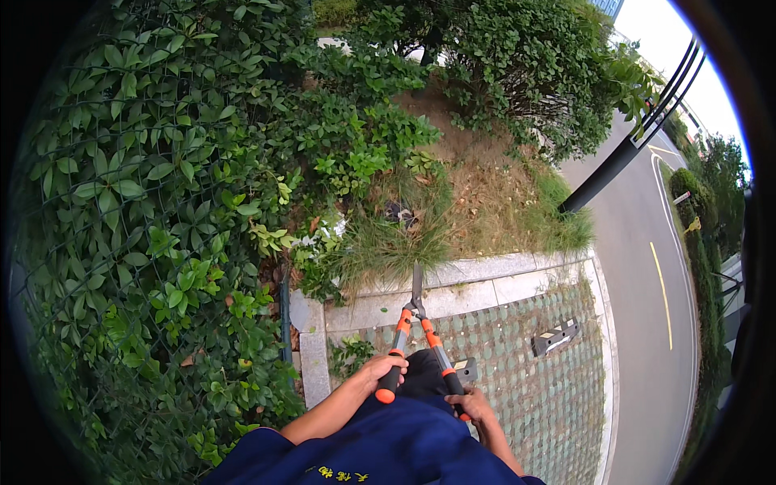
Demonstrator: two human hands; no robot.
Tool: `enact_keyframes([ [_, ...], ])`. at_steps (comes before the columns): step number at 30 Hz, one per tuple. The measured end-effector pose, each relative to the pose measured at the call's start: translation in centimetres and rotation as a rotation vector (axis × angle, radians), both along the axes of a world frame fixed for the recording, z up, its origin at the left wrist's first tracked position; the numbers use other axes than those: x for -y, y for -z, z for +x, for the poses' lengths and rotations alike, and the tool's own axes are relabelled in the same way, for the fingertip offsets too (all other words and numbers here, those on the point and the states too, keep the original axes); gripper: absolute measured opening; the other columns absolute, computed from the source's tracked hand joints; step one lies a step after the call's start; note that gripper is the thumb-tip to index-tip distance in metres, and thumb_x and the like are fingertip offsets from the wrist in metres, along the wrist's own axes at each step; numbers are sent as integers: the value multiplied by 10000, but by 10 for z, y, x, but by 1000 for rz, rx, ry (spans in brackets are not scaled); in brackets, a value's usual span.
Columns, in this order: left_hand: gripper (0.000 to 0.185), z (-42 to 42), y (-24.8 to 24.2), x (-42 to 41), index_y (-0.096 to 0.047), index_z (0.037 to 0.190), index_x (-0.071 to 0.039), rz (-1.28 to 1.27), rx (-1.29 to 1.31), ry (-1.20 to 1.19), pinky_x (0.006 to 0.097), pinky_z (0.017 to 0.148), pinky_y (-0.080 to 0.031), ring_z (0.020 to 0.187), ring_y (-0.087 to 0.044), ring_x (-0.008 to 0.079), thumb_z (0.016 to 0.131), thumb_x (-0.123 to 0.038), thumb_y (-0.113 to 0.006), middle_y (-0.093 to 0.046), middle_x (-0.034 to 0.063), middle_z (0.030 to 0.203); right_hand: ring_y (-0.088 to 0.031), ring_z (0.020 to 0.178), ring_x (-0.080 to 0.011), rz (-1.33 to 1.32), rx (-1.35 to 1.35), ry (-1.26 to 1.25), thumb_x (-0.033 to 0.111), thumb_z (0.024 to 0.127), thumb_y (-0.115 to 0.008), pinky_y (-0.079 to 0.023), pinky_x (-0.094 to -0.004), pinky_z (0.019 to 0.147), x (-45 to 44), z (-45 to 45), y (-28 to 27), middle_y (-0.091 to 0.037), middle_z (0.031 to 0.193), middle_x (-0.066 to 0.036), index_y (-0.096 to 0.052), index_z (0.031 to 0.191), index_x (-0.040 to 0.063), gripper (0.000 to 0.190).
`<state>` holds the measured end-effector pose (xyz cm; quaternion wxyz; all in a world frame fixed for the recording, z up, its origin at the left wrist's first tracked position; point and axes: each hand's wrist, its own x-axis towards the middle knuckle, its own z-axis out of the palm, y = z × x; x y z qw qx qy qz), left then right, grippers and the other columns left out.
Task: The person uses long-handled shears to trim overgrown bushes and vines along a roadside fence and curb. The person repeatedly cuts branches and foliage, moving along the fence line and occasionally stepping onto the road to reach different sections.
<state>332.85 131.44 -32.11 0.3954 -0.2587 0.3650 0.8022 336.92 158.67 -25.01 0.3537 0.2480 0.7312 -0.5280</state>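
Observation:
My left hand (386,371) grips the black and orange left handle of a pair of hedge shears (417,306). Around the other handle, near its lower end, my right hand (471,405) is closed. The shears point away from me, with their blades together or nearly so. The blade tips reach the edge of a clump of long grass (403,242) that hangs over a pale stone kerb (454,274). Some dark and whitish object, too unclear to name, lies within the grass.
Leafy shrubs grow through a chain-link fence (151,200) on the left. A bush (521,73) stands ahead beside bare soil. Parking stops (555,337) lie on the grass-block paving (515,376). A dark pole (597,176) leans in view near the road (636,273) at right.

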Motion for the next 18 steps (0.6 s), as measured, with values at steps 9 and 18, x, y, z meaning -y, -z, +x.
enact_keyframes([
  [9, 210, -89, -48, 48, -530, 988, -52, 11, -96, 21, 273, 483, -490, 563, -579, 117, 855, -152, -656, -587, 16, 767, -540, 481, -117, 93, -119, -183, 172, 707, -787, -398, -276, 442, -48, -117, -6, -597, 628, -54, -635, 820, -32, 279],
  [18, 195, -232, -88, 15, -545, 953, -36, -222, -197, -67, 266, 481, -499, 551, -587, 124, 832, -132, -664, -577, 20, 756, -529, 450, -115, -42, -244, -181, 187, 753, -763, -398, -276, 424, -58, -278, 11, -565, 580, -41, -596, 790, -6, 258],
])
